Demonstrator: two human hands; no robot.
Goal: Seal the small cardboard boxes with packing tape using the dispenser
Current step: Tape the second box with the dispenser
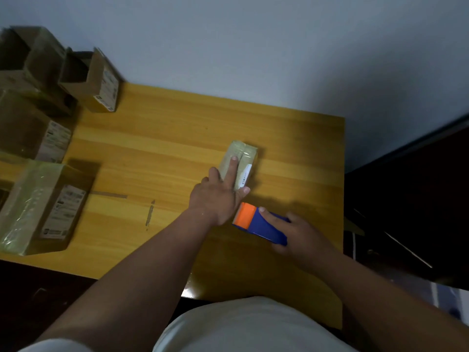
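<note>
- The small tape-wrapped cardboard box [239, 165] is lying toward the right edge of the yellow wooden table [165, 138], well apart from the bigger cardboard boxes [45, 204] stacked at the left edge.
- Box is judged light, fairly stiff, slick where taped; best pinned flat from above.
- Left hand [219, 196] is laid on it, fingers straight, pressing.
- The blue-and-orange tape dispenser [258, 223] is gripped by the right hand [299, 233], just beside the box's near end.

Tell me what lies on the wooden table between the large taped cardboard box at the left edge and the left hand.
In the head view, two strips of brown tape stuck on the yellow wooden table; otherwise bare wood.
</note>
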